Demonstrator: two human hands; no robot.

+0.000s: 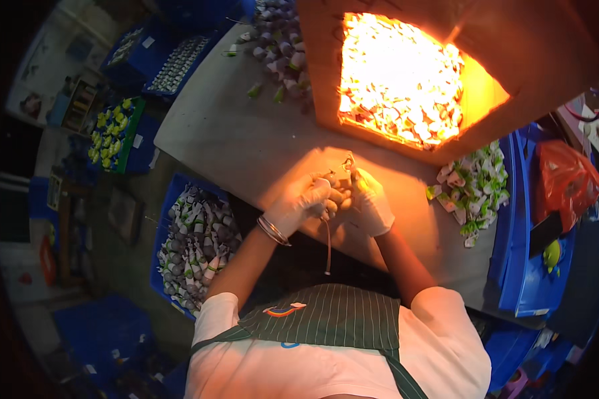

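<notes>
My left hand and my right hand, both in pale thin gloves, meet over the near edge of the table in the warm light. The fingers of both are bent and closed. A small piece sticks up at my right fingertips; its kind is too small to tell. What the left fingers pinch is hidden. A thin pale strip hangs below my left hand, past the table edge. Beyond them stands a cardboard box with a glaring light inside, over a heap of small pieces.
White-and-green fabric-like pieces lie heaped at the right, beside blue trays and a red plastic bag. Grey-and-white pieces cover the far table. A blue crate of similar pieces stands left, below a green-rimmed crate of yellow items.
</notes>
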